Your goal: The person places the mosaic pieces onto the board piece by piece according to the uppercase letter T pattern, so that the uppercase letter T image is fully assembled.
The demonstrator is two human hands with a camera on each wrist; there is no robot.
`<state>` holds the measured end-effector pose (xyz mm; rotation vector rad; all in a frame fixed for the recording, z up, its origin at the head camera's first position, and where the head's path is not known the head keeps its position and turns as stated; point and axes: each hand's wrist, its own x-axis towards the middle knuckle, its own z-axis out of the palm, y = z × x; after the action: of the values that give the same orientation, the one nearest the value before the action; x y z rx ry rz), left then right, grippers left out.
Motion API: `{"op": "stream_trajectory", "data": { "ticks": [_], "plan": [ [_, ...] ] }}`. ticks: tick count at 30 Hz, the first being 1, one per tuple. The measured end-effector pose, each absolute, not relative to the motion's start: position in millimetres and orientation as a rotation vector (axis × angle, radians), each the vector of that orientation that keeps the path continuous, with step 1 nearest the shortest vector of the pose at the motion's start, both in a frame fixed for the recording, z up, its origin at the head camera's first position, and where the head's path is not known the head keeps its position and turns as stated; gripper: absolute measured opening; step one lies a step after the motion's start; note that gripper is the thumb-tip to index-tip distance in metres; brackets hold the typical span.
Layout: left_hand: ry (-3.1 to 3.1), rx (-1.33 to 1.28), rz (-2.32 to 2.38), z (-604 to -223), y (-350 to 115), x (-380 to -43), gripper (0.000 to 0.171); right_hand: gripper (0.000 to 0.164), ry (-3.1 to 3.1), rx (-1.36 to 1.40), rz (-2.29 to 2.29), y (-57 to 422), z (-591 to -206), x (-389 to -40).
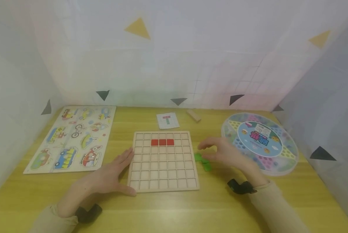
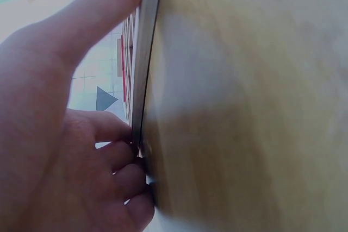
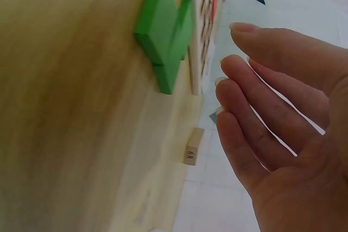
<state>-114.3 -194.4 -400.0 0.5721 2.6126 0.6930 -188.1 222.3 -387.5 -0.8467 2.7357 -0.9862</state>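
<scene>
A square wooden grid board (image 1: 163,174) lies on the table with a row of 3 red tiles (image 1: 162,142) in its upper part. My left hand (image 1: 108,177) rests along the board's left edge, fingers spread and thumb at the near corner; the left wrist view shows its fingertips against the board's side (image 2: 142,69). Just right of the board are several green tiles (image 1: 206,166), touching one another. Above and beside them hovers my right hand (image 1: 220,152), fingers loosely bent; in the right wrist view nothing is between its fingers, apart from the green tiles (image 3: 157,23).
Behind the board lie a paper card (image 1: 174,123) printed with a red and green T shape and a small wooden block (image 1: 193,115). On the left is a vehicle picture puzzle (image 1: 75,129); a round clear game box (image 1: 260,139) sits to the right. Walls (image 1: 174,64) enclose the table.
</scene>
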Motion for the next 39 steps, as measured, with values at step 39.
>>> {"op": "stream_trajectory", "data": {
  "ticks": [39],
  "plan": [
    [2.627,0.589,0.69,-400.7,-195.2,-113.9,0.135,0.031,2.786,-0.814,-0.816,216.0,-407.6,-190.3]
  ]
}}
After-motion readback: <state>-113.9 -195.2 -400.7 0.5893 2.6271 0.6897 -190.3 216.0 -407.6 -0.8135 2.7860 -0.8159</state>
